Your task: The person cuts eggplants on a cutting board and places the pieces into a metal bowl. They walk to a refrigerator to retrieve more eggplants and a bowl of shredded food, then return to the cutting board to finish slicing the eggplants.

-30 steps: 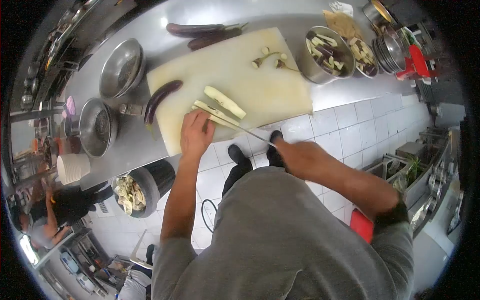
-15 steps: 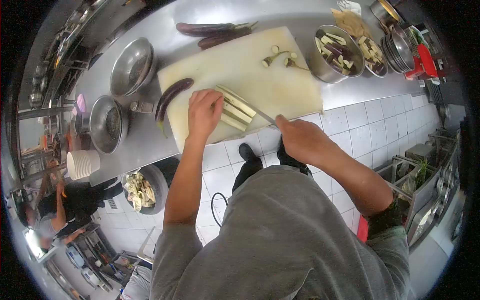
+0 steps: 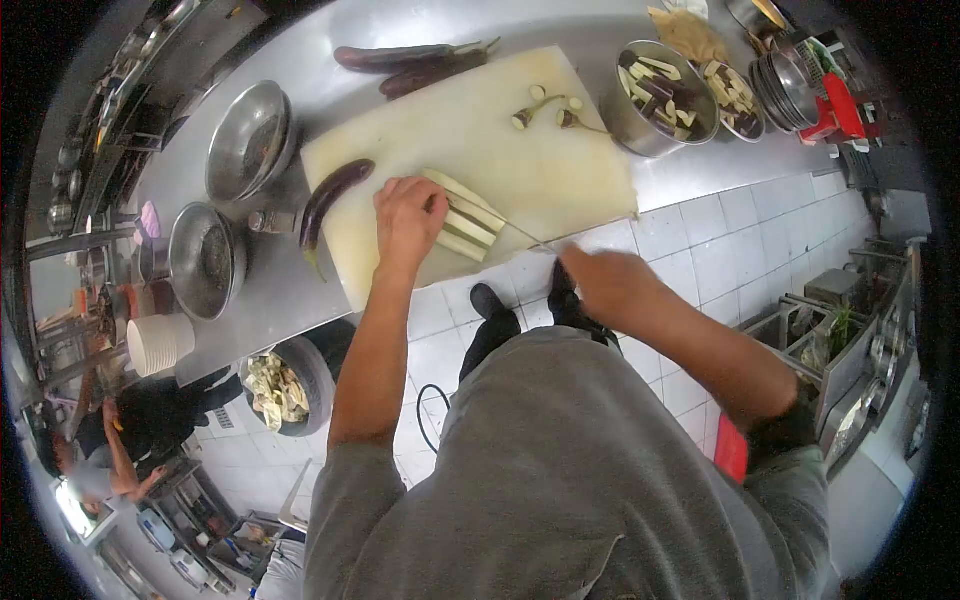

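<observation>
My right hand (image 3: 612,285) is closed round the handle of a knife (image 3: 526,234), its thin blade lying across long cut eggplant strips (image 3: 466,236). At the other end of those strips, my left hand (image 3: 407,218) grips them with curled fingers, pressing them on the white cutting board (image 3: 440,135). Left of that hand, a whole eggplant (image 3: 335,195) overlaps the board's edge. Cut-off eggplant stems (image 3: 545,112) lie toward the back right of the board.
Two more eggplants (image 3: 410,65) lie behind the board. A steel pot (image 3: 650,138) of eggplant pieces stands at right, beside a bowl (image 3: 742,130) of more pieces. Metal bowls (image 3: 240,150) are at left. A bin (image 3: 320,385) of scraps sits below the counter; another person (image 3: 125,450) is beyond.
The right hand has drawn the knife back slightly, toward my body and to the right, across the strips. My left hand keeps its grip; the whole view has shifted a little.
</observation>
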`<state>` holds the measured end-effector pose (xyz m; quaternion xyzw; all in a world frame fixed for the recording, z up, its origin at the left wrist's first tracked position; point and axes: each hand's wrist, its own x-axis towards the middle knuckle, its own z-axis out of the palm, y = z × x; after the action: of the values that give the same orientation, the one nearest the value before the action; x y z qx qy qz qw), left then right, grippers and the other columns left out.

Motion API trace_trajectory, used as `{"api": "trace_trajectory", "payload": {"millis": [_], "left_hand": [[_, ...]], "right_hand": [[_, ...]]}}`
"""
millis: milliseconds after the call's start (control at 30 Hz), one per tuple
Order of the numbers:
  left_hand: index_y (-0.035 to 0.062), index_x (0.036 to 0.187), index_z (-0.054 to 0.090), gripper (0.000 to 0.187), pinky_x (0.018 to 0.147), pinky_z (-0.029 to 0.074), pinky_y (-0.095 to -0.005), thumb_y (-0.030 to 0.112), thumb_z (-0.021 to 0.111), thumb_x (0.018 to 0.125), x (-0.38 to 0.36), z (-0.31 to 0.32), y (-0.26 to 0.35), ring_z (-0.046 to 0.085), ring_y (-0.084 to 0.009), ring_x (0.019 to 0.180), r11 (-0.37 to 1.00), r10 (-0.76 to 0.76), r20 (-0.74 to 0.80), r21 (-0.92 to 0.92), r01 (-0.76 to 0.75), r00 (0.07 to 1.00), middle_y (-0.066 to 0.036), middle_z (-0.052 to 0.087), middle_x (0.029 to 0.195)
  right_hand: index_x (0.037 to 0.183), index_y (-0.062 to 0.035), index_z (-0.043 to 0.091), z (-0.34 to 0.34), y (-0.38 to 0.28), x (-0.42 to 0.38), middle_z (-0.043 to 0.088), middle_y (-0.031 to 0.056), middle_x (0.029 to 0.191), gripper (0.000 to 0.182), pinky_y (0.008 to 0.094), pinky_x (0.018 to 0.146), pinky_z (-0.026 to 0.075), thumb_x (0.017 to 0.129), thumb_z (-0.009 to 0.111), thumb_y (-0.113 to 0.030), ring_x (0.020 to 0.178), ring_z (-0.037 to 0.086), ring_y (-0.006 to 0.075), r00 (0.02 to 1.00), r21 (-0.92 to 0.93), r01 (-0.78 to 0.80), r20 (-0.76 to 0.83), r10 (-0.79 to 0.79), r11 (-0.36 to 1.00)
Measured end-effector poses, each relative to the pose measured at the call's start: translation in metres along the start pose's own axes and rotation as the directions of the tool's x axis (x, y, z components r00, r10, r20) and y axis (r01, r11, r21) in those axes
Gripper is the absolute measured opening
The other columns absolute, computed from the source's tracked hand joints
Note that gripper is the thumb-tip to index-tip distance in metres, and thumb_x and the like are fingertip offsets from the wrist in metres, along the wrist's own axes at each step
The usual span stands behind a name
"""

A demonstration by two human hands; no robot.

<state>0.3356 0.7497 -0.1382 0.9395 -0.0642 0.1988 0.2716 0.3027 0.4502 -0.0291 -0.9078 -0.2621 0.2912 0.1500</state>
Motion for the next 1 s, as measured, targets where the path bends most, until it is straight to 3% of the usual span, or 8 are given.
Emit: {"api": "trace_trajectory", "payload": {"millis": [167, 267, 367, 467, 667, 767, 867, 1000], "left_hand": [[0.0119, 0.096, 0.074, 0.016, 0.091, 0.044, -0.0418, 0.010, 0.072, 0.081, 0.012, -0.021, -0.005, 0.063, -0.0270, 0.101, 0.998, 0.029, 0.252, 0.054, -0.044, 0.967, -0.005, 0.073, 0.100], [0.0143, 0.116, 0.073, 0.033, 0.099, 0.044, -0.0435, 0.013, 0.072, 0.083, 0.015, -0.042, -0.012, 0.060, -0.0299, 0.115, 0.964, 0.233, 0.446, -0.225, -0.144, 0.864, -0.009, 0.069, 0.119], [0.0154, 0.131, 0.068, 0.048, 0.108, 0.041, -0.0454, 0.014, 0.075, 0.083, 0.013, -0.058, -0.007, 0.056, -0.0337, 0.125, 0.948, 0.318, 0.550, -0.157, -0.278, 0.773, -0.012, 0.061, 0.135], [0.0146, 0.133, 0.067, 0.053, 0.112, 0.040, -0.0448, 0.016, 0.080, 0.081, 0.007, -0.066, -0.005, 0.054, -0.0357, 0.128, 0.966, 0.258, 0.586, -0.186, -0.183, 0.768, -0.014, 0.057, 0.140], [0.0130, 0.130, 0.068, 0.053, 0.101, 0.048, -0.0440, 0.021, 0.084, 0.080, -0.033, -0.064, -0.011, 0.057, -0.0359, 0.115, 0.999, 0.032, 0.421, -0.020, -0.026, 0.906, -0.015, 0.060, 0.129], [0.0074, 0.129, 0.068, 0.053, 0.099, 0.049, -0.0443, 0.021, 0.084, 0.080, -0.063, -0.061, 0.007, 0.058, -0.0363, 0.109, 0.964, -0.248, 0.223, 0.150, 0.218, 0.943, -0.016, 0.062, 0.123], [0.0016, 0.128, 0.067, 0.053, 0.099, 0.049, -0.0445, 0.019, 0.083, 0.081, -0.077, -0.059, 0.026, 0.058, -0.0377, 0.110, 0.942, -0.303, 0.052, 0.168, 0.291, 0.951, -0.017, 0.062, 0.121], [-0.0019, 0.125, 0.066, 0.049, 0.099, 0.049, -0.0450, 0.014, 0.079, 0.081, -0.086, -0.077, 0.017, 0.059, -0.0390, 0.111, 0.948, -0.292, 0.075, 0.153, 0.278, 0.954, -0.019, 0.063, 0.119]], "right_hand": [[0.114, -0.0011, 0.050, -0.065, 0.051, -0.111, 0.069, 0.0200, 0.081, 0.019, 0.0527, 0.071, 0.054, 0.097, 0.053, -0.009, 0.078, 0.069, 0.0413, 0.880, -0.147, -0.208, 0.403, 0.251, 0.967], [0.108, -0.0050, 0.051, -0.059, 0.067, -0.126, 0.067, 0.0151, 0.076, 0.014, 0.0523, 0.067, 0.050, 0.099, 0.054, -0.015, 0.071, 0.067, 0.0383, 0.925, -0.106, -0.235, 0.280, 0.256, 0.966], [0.105, -0.0066, 0.052, -0.050, 0.051, -0.111, 0.064, 0.0136, 0.070, 0.014, 0.0517, 0.064, 0.046, 0.100, 0.055, -0.019, 0.066, 0.063, 0.0376, 0.897, 0.098, -0.328, 0.346, 0.277, 0.939], [0.104, -0.0059, 0.052, -0.027, 0.050, -0.100, 0.062, 0.0164, 0.068, 0.014, 0.0505, 0.064, 0.046, 0.100, 0.055, -0.019, 0.066, 0.061, 0.0396, 0.924, 0.160, -0.295, 0.297, 0.239, 0.942], [0.104, -0.0040, 0.051, 0.007, 0.062, -0.064, 0.062, 0.0205, 0.070, 0.015, 0.0521, 0.064, 0.046, 0.102, 0.054, -0.019, 0.068, 0.062, 0.0431, 0.974, 0.218, -0.212, 0.131, 0.186, 0.953], [0.108, -0.0039, 0.050, -0.005, 0.031, -0.063, 0.063, 0.0235, 0.074, 0.016, 0.0539, 0.066, 0.047, 0.103, 0.052, -0.019, 0.072, 0.063, 0.0447, 0.962, 0.280, -0.268, 0.126, 0.241, 0.922], [0.114, -0.0043, 0.044, 0.016, 0.000, -0.066, 0.067, 0.0265, 0.083, 0.017, 0.0582, 0.072, 0.052, 0.104, 0.047, -0.018, 0.078, 0.067, 0.0481, 0.981, 0.200, -0.157, 0.146, 0.129, 0.967], [0.111, -0.0008, 0.045, 0.031, -0.044, -0.042, 0.066, 0.0299, 0.082, 0.017, 0.0600, 0.074, 0.049, 0.101, 0.049, -0.014, 0.082, 0.065, 0.0507, 0.974, 0.241, -0.182, 0.176, 0.142, 0.953]]}}
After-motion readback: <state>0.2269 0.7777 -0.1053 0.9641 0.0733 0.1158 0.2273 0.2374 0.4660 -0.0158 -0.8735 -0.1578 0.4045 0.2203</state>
